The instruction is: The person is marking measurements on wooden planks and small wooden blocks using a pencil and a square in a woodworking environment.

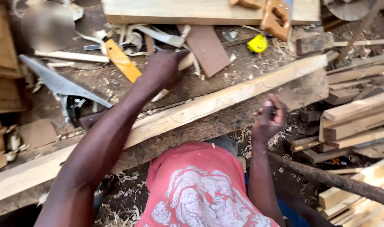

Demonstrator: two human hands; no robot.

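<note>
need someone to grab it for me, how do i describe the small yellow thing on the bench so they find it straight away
Start at the wide pale board lying along the far edge of the workbench. Just below its right end, beside the wooden saw handle, sits the small rounded yellow object. It is the only bright yellow, compact thing among flat wood scraps and shavings.

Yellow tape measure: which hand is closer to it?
Right. The right hand is below the yellow tape measure, across the long plank. The left hand rests on the bench well off to its left, farther away.
</note>
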